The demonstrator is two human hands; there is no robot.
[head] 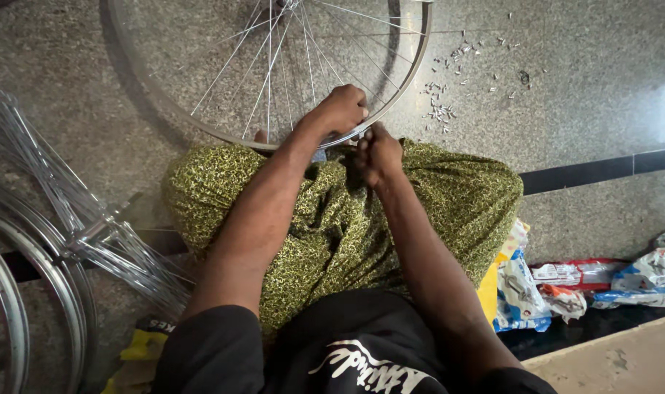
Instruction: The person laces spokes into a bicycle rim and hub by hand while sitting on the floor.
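A silver bicycle wheel rim (pixel 164 102) with thin spokes (pixel 268 66) lies on the stone floor in front of my knees. My left hand (pixel 339 109) is closed over the near edge of the rim. Right beside it, my right hand (pixel 377 155) is closed tight at the rim's edge; what it pinches is hidden by the fingers. My legs, wrapped in green patterned cloth (pixel 427 197), sit under both forearms.
Several small metal nipples (pixel 440 102) are scattered on the floor right of the wheel. A bundle of loose spokes (pixel 62 211) and more rims (pixel 26 284) lie at the left. Crumpled plastic packets (pixel 566 288) sit at the right, beside a raised ledge (pixel 624 361).
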